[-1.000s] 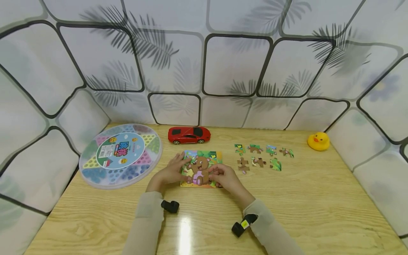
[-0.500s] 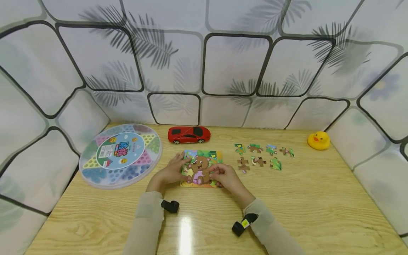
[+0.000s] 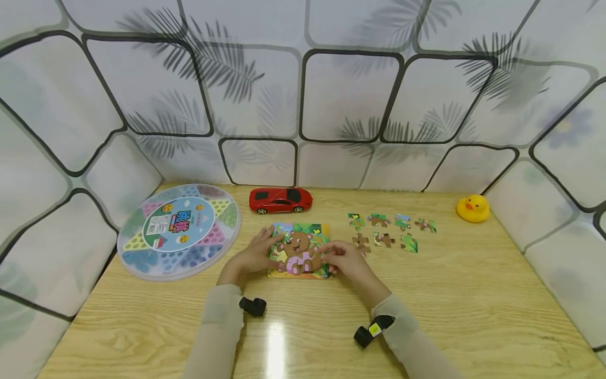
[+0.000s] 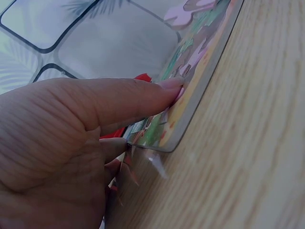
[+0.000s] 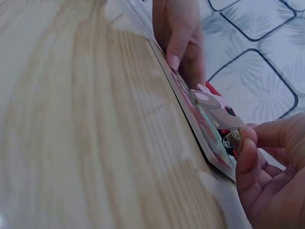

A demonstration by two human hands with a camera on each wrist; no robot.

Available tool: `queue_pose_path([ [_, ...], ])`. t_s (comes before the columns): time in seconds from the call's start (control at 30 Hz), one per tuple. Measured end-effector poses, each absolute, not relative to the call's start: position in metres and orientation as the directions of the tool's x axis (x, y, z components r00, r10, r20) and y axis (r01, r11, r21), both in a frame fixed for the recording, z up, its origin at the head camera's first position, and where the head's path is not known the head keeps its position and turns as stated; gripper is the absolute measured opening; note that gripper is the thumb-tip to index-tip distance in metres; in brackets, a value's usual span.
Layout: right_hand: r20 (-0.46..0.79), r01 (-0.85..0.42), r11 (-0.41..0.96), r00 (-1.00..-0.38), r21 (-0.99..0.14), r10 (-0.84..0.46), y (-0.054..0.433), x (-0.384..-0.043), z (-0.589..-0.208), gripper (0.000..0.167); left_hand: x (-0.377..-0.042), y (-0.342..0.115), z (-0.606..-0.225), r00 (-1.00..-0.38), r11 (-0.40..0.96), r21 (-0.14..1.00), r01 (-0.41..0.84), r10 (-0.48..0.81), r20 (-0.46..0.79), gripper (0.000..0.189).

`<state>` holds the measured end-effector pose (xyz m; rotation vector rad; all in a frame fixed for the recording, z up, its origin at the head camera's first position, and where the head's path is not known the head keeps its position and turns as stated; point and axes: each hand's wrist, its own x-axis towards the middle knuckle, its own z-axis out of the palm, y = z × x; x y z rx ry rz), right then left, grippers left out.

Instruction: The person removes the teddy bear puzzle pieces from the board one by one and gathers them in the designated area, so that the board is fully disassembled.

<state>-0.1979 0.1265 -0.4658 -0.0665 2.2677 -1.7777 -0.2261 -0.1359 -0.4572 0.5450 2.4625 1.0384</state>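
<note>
A small jigsaw board [image 3: 279, 273] with a bear picture lies on the table. My left hand [image 3: 255, 252] rests across its left edge; in the left wrist view the thumb [image 4: 138, 98] lies straight over the board's surface near a corner, with the other fingers beside the edge. My right hand [image 3: 343, 258] is at the board's right side. Between its thumb and fingertips it pinches a brown and pink puzzle piece [image 5: 217, 112], tilted above the board in the right wrist view. Several loose pieces [image 3: 384, 240] lie in two rows to the right.
A red toy car [image 3: 281, 201] stands behind the board. On the left lies a round Chinese checkers set [image 3: 180, 231] in a clear case. A yellow rubber duck [image 3: 473, 208] sits at the back right, near the patterned wall covering [image 3: 350, 95].
My right hand has moved slightly right with its pinched piece, showing more of the piece over the board. The left hand has stayed in place.
</note>
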Motion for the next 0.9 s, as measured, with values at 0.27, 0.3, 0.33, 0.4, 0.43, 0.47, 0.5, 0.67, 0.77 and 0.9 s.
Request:
queue_pose_path([
  [0.27, -0.166, 0.121, 0.224, -0.967, -0.967, -0.193, 0.16, -0.197, -0.465, 0.024, -0.226, -0.136, -0.457, -0.84, 0.639, 0.745, 0.19, 0.499, -0.214, 0.08],
  [0.3, -0.166, 0.122, 0.223, -0.968, -0.967, -0.188, 0.166, -0.197, -0.464, 0.024, -0.226, -0.136, -0.457, -0.84, 0.638, 0.746, 0.19, 0.499, -0.213, 0.08],
  [0.33, -0.168, 0.127, 0.217, -0.969, -0.968, -0.183, 0.171, -0.197, -0.464, 0.025, -0.226, -0.136, -0.457, -0.84, 0.638, 0.747, 0.189, 0.499, -0.213, 0.08],
  [0.4, -0.157, 0.115, 0.225, -0.971, -0.968, -0.182, 0.182, -0.197, -0.463, 0.026, -0.226, -0.136, -0.457, -0.841, 0.637, 0.748, 0.186, 0.497, -0.214, 0.08],
  [0.43, -0.149, 0.107, 0.227, -0.973, -0.968, -0.178, 0.189, -0.198, -0.462, 0.027, -0.226, -0.136, -0.457, -0.841, 0.636, 0.749, 0.185, 0.497, -0.215, 0.08],
  [0.47, -0.146, 0.104, 0.235, -0.975, -0.967, -0.169, 0.195, -0.198, -0.461, 0.027, -0.226, -0.136, -0.457, -0.84, 0.635, 0.75, 0.185, 0.498, -0.215, 0.079],
  [0.5, -0.147, 0.108, 0.233, -0.976, -0.966, -0.158, 0.201, -0.198, -0.46, 0.028, -0.226, -0.136, -0.457, -0.84, 0.634, 0.751, 0.184, 0.498, -0.215, 0.08],
  [0.67, -0.161, 0.138, 0.218, -0.983, -0.966, -0.092, 0.231, -0.194, -0.453, 0.032, -0.227, -0.136, -0.458, -0.836, 0.639, 0.743, 0.2, 0.507, -0.211, 0.079],
  [0.77, -0.156, 0.143, 0.197, -0.986, -0.97, -0.054, 0.247, -0.192, -0.449, 0.031, -0.228, -0.137, -0.459, -0.833, 0.643, 0.738, 0.205, 0.51, -0.213, 0.079],
  [0.9, -0.141, 0.136, 0.196, -0.99, -0.971, -0.008, 0.267, -0.189, -0.444, 0.022, -0.228, -0.137, -0.46, -0.834, 0.645, 0.736, 0.206, 0.509, -0.213, 0.079],
])
